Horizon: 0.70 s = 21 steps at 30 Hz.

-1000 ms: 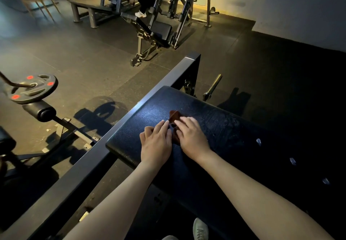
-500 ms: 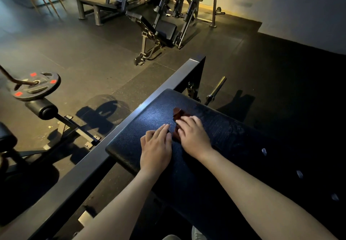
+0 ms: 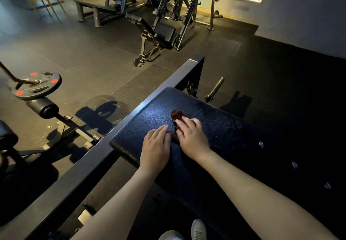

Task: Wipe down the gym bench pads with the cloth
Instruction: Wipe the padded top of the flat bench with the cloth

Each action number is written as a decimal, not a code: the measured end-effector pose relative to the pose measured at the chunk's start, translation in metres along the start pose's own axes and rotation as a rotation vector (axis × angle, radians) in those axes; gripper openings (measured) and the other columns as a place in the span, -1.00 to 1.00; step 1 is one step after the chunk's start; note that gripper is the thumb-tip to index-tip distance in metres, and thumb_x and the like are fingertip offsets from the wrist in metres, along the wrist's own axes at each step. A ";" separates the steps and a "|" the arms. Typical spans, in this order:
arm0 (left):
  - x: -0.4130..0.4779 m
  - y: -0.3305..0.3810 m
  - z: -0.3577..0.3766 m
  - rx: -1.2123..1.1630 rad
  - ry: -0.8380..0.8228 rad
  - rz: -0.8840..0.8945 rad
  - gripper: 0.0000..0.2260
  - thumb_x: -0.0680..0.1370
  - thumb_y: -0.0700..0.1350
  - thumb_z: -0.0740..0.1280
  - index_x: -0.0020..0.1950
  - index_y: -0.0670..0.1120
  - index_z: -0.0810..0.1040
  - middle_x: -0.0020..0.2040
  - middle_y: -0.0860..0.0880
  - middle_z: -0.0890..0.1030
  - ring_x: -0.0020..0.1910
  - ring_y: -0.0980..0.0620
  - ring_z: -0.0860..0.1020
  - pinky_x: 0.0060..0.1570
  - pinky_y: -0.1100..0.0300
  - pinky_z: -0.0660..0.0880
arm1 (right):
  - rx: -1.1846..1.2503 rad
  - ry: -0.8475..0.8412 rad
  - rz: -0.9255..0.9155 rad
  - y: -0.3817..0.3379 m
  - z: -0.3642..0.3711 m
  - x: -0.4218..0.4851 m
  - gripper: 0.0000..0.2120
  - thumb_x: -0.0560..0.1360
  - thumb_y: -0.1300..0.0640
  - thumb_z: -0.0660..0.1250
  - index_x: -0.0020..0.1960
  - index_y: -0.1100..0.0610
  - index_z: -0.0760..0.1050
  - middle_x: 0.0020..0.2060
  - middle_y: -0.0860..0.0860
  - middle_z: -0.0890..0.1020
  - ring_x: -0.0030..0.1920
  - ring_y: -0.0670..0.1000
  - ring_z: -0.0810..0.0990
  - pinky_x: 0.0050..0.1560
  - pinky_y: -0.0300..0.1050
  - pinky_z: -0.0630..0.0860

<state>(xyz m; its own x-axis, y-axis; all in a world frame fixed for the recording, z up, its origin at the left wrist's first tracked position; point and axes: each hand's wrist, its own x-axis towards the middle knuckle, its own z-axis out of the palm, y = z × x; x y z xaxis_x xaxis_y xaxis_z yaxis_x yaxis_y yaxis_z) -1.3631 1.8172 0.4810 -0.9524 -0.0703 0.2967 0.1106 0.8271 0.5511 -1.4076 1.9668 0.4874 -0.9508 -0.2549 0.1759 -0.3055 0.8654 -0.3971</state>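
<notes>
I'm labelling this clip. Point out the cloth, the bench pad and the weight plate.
cloth (image 3: 176, 115), head view, uncovered brown end.
bench pad (image 3: 152, 111), head view, bare lit surface.
weight plate (image 3: 45, 88), head view, top face.

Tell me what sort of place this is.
Most likely a gym: a weight plate on a bar at the left, a slanted workout bench with machines behind it, and a black bench pad up close.

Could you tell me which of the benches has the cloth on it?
The nearest bench pad, where the brown cloth lies under the right hand; the incline bench and flat bench beyond show no cloth.
</notes>
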 end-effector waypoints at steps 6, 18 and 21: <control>-0.041 -0.015 -0.013 -0.083 0.052 0.037 -0.59 0.66 -0.02 0.10 0.35 -0.19 0.56 0.31 -0.09 0.59 0.27 -0.05 0.44 0.39 0.22 0.26 | 0.049 0.028 -0.161 -0.029 0.009 -0.058 -0.59 0.59 -0.06 0.13 0.36 0.02 0.53 0.34 -0.02 0.50 0.28 0.12 0.39 0.25 0.05 0.49; -0.081 -0.039 -0.020 -0.164 0.064 0.060 -0.61 0.66 -0.01 0.13 0.38 -0.13 0.55 0.38 -0.01 0.54 0.37 -0.03 0.37 0.44 0.03 0.27 | 0.026 0.079 -0.081 -0.064 0.019 -0.093 -0.56 0.61 -0.08 0.09 0.35 0.06 0.54 0.34 0.01 0.51 0.27 0.11 0.38 0.24 0.09 0.51; -0.091 -0.047 -0.028 -0.083 0.066 0.102 -0.60 0.66 -0.02 0.12 0.41 -0.12 0.54 0.41 -0.03 0.51 0.40 -0.04 0.35 0.47 0.00 0.26 | 0.026 0.067 -0.112 -0.057 0.014 -0.085 -0.57 0.59 -0.05 0.12 0.35 0.08 0.54 0.33 0.03 0.52 0.27 0.11 0.36 0.27 0.13 0.48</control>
<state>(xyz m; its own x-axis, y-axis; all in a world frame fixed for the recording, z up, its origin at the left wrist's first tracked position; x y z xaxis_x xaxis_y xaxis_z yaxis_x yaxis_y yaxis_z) -1.2739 1.7694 0.4496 -0.9147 -0.0270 0.4032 0.2314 0.7829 0.5775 -1.3097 1.9328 0.4824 -0.9056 -0.3190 0.2796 -0.4113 0.8215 -0.3950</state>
